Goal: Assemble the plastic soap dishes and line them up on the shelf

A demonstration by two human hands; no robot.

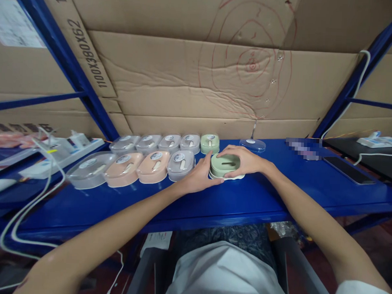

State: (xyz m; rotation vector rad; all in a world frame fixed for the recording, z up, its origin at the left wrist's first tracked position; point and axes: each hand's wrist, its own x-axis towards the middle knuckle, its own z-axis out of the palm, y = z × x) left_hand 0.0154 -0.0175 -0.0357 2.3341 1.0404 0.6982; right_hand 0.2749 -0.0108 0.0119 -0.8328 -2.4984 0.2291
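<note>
A pale green oval box (226,162) with a slot-like mark in its recessed top stands near the middle of the shelf, no clear cover on it. A white edge shows below its front. Against its left side rests my left hand (201,175), thumb and fingers curved round it. From the right my right hand (244,159) grips the same box, fingers over the far rim and thumb at the front. A clear oval lid (253,144) with a round label lies just behind my right hand.
Left of my hands stand two rows of lidded boxes: a green one (210,143), grey ones such as this grey box (181,165), and peach ones (153,167). A phone (348,170) lies at the right. White cables (31,200) and power strips (64,158) are at the left.
</note>
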